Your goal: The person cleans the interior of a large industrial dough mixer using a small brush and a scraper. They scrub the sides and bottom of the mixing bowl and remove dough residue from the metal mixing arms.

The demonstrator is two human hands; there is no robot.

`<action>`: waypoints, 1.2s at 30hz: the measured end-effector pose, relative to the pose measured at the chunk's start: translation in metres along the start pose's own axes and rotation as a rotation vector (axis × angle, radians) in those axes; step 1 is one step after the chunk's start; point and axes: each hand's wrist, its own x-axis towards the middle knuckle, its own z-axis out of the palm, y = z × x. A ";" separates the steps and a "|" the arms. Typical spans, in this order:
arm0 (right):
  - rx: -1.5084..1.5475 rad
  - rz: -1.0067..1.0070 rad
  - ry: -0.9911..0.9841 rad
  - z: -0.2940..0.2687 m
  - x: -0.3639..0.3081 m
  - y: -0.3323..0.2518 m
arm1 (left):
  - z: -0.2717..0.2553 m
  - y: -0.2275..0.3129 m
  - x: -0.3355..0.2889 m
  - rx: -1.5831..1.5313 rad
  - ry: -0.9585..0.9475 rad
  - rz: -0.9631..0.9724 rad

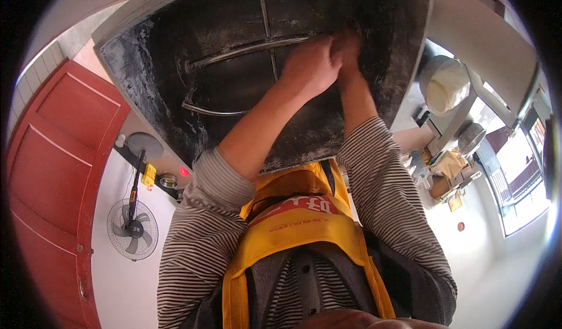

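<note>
Both my arms reach into a large dark metal trough (234, 136) with pale, floury smears on its walls. Inside it run bent shiny metal bars (246, 49), joined by a thin crossing rod (265, 13), like the stirrer of a mixer. My left hand (311, 64) is curled at the right end of the upper bar, its fingertips hidden. Against it lies my right hand (348, 43), blurred and in shadow, so its fingers cannot be made out. Whether anything is between the hands does not show.
The trough's pale rim (422, 48) surrounds my forearms. To the left stand a fan (133, 229) and a red door (58, 171). At the right are a white bucket (448, 89) and a shelf with bags and a cardboard box (448, 177).
</note>
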 end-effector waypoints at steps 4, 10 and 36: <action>-0.570 -0.276 -0.438 -0.003 0.028 0.002 | -0.054 -0.002 -0.078 0.114 0.110 0.008; 0.230 0.393 -0.375 0.031 0.050 0.021 | -0.122 -0.009 -0.164 0.443 0.359 0.075; -0.497 -0.699 -0.338 -0.136 0.119 -0.082 | -0.152 -0.076 -0.183 0.793 0.563 0.315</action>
